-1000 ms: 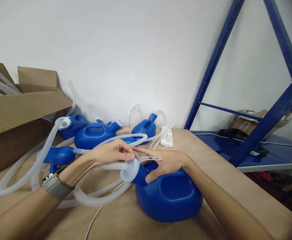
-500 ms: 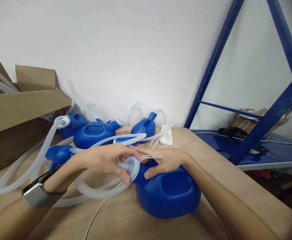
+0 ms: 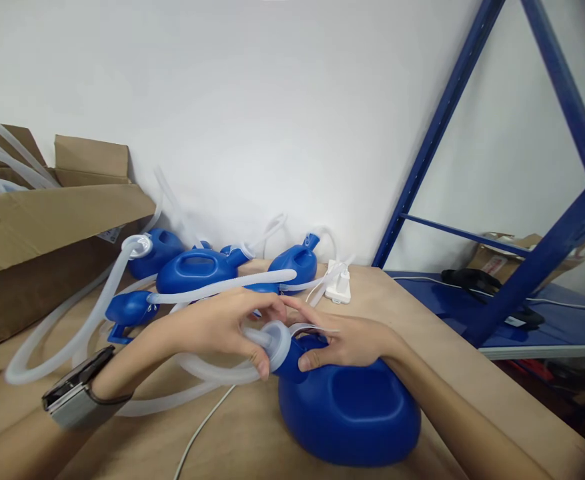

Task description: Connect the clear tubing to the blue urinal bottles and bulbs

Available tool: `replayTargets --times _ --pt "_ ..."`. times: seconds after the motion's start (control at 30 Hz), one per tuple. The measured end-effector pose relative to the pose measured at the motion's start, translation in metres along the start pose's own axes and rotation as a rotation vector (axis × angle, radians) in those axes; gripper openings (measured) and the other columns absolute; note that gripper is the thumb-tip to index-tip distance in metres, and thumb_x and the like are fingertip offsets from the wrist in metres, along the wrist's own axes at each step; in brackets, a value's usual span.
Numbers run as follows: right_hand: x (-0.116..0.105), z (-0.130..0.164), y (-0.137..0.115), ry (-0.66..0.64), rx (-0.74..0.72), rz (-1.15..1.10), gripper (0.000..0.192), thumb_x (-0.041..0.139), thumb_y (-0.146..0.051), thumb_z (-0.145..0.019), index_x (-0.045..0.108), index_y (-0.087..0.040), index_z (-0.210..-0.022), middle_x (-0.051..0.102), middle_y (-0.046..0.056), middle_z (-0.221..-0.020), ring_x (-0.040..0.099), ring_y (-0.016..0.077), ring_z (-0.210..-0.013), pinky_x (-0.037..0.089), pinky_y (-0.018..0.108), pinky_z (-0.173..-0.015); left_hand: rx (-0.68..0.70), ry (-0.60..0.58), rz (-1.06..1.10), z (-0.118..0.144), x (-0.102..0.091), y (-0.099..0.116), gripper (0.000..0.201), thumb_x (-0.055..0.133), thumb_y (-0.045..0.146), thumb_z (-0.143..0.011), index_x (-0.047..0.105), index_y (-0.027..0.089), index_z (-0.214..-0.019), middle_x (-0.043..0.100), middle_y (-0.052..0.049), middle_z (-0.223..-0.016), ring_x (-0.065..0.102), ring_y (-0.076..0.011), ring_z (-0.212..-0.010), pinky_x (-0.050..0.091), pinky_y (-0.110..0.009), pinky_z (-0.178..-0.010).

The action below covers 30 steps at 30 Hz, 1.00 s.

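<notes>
A blue plastic urinal bottle point(image 3: 367, 427) with a moulded handle lies on the table in front of me, its neck pointing left. On its mouth sits a translucent white cap point(image 3: 281, 347), joined to a ribbed clear hose point(image 3: 242, 375). My left hand point(image 3: 222, 323) is curled round the cap, thumb in front and fingers behind. My right hand point(image 3: 352, 340) grips the bottle's neck, with its thumb on the near side. A clear strap point(image 3: 317, 327) sticks out from the cap between my hands. The fingertips of both hands meet behind the cap.
More blue bottles with hoses point(image 3: 195, 270) stand along the wall. A small blue piece point(image 3: 129, 308) with a hose lies left. An open cardboard box point(image 3: 57, 227) with hoses is at far left. A white power strip point(image 3: 339, 285) and a blue metal rack point(image 3: 437, 133) are right.
My view has shifted slightly, so the bottle appears a little lower and further right. Both hands keep their hold on the cap and the neck.
</notes>
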State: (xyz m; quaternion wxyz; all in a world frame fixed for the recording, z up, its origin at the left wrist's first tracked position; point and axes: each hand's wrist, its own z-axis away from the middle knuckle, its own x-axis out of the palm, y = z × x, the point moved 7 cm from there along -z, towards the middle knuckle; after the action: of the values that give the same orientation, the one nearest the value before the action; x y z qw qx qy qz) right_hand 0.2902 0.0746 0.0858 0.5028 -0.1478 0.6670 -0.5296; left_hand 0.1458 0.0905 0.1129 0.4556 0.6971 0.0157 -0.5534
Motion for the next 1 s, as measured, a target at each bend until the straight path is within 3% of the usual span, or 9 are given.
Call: replayTargets --times 0.07,0.13,0.2,0.27,0.43,0.6,0.7,0.87,1.0 --pt "0.001 0.004 -0.003 0.033 0.018 -0.002 0.093 0.070 -0.037 -0.091 0.013 -0.031 -0.164 0.044 0.010 -0.153 0.048 0.0210 -0.137 0.039 0.043 -0.117 0.080 0.214 -0.230 0.012 -0.005 0.001 0.062 0.068 0.066 -0.062 0.067 0.022 -0.107 0.069 0.004 -0.105 0.050 0.0112 -0.089 0.035 0.000 -0.078" --pt "0.002 0.008 -0.006 0.067 0.035 0.003 0.075 0.069 -0.038 -0.092 0.033 -0.032 -0.157 0.044 0.007 -0.153 0.048 0.0208 -0.136 0.039 0.041 -0.116 0.240 0.518 -0.578 0.033 -0.004 0.015 0.043 0.064 0.058 -0.071 0.069 0.023 -0.096 0.068 0.005 -0.101 0.048 0.0084 -0.093 0.034 -0.005 -0.085" --pt "0.001 0.009 -0.009 0.099 0.042 0.015 0.058 0.069 -0.040 -0.093 0.049 -0.031 -0.147 0.045 0.005 -0.152 0.046 0.0211 -0.138 0.040 0.040 -0.116 0.383 0.834 -0.938 0.059 0.011 0.034 0.033 0.070 0.048 -0.070 0.067 0.023 -0.091 0.068 0.005 -0.100 0.047 0.0028 -0.105 0.034 -0.011 -0.096" --pt "0.001 0.010 -0.011 0.132 0.046 0.040 0.053 0.070 -0.040 -0.092 0.054 -0.032 -0.142 0.047 0.003 -0.152 0.046 0.0213 -0.139 0.041 0.039 -0.115 0.405 1.000 -1.130 0.071 0.028 0.045 0.036 0.074 0.047 -0.067 0.064 0.021 -0.091 0.066 0.003 -0.098 0.047 -0.0009 -0.110 0.032 -0.016 -0.100" --pt "0.003 0.010 -0.013 0.185 0.058 0.058 0.059 0.071 -0.043 -0.091 0.052 -0.032 -0.145 0.035 0.003 -0.162 0.037 0.0247 -0.147 0.041 0.040 -0.115 0.229 1.065 -1.197 0.059 0.042 0.055 0.054 0.059 0.066 -0.070 0.055 0.012 -0.081 0.056 -0.003 -0.074 0.040 0.0013 -0.086 0.020 -0.017 -0.078" --pt "0.007 0.008 -0.012 0.172 0.041 0.051 0.058 0.068 -0.036 -0.092 0.047 -0.030 -0.147 0.040 0.006 -0.158 0.054 0.0226 -0.131 0.045 0.041 -0.110 0.076 1.127 -1.311 0.057 0.047 0.061 0.053 0.059 0.064 -0.070 0.048 0.014 -0.080 0.050 -0.001 -0.065 0.033 -0.0002 -0.076 0.017 -0.020 -0.074" --pt "0.008 0.006 -0.018 0.172 -0.032 0.120 0.052 0.065 -0.031 -0.095 0.048 -0.028 -0.144 0.044 0.006 -0.155 0.052 0.0221 -0.133 0.045 0.041 -0.110 0.006 1.115 -1.369 0.059 0.051 0.065 0.044 0.062 0.055 -0.073 0.046 0.014 -0.077 0.047 -0.001 -0.062 0.030 -0.0020 -0.072 0.013 -0.023 -0.072" --pt "0.010 0.006 -0.031 0.206 -0.114 0.228 0.037 0.062 -0.026 -0.098 0.058 -0.026 -0.134 0.048 0.005 -0.151 0.042 0.0208 -0.143 0.040 0.038 -0.116 0.038 1.098 -1.362 0.058 0.054 0.062 0.032 0.059 0.042 -0.079 0.045 0.014 -0.076 0.046 -0.002 -0.061 0.032 -0.0018 -0.072 0.009 -0.023 -0.071" --pt "0.010 0.007 -0.030 0.228 -0.099 0.222 0.035 0.064 -0.025 -0.097 0.060 -0.027 -0.132 0.049 0.003 -0.149 0.046 0.0196 -0.139 0.039 0.037 -0.116 0.066 1.095 -1.322 0.057 0.050 0.053 0.040 0.066 0.052 -0.072 0.051 0.017 -0.082 0.051 0.000 -0.065 0.035 -0.0010 -0.075 0.013 -0.022 -0.071"
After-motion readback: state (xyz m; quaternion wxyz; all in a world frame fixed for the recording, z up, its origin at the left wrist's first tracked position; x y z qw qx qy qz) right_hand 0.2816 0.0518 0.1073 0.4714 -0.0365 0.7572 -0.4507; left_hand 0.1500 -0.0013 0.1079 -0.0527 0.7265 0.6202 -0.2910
